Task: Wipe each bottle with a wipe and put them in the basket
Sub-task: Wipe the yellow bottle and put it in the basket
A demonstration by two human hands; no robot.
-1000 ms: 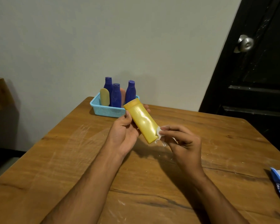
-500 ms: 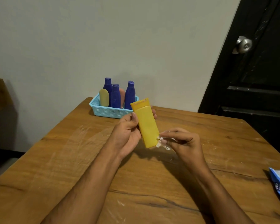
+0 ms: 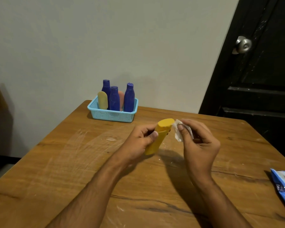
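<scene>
two hands share the job: our left hand (image 3: 142, 139) grips the yellow bottle (image 3: 160, 136) around its middle, tilted with the cap end up and away from us, and our right hand (image 3: 198, 142) pinches a small crumpled wipe (image 3: 178, 131) against that cap end. the bottle hangs above the table (image 3: 56, 162), not resting on it, and the blue basket (image 3: 112, 115) sits beyond our left hand, well apart, already holding five bottles. we judge the main risk is the bottle slipping: a damp plastic skin held only by thumb and curled fingers could slide down through the left hand if the right pushes hard on the cap. the wipe is a thin scrap, so it could tear or slip out from under our fingertips and leave parts of the bottle unwiped. later, the basket looks crowded, so a careless drop could topple the standing bottles.
</scene>
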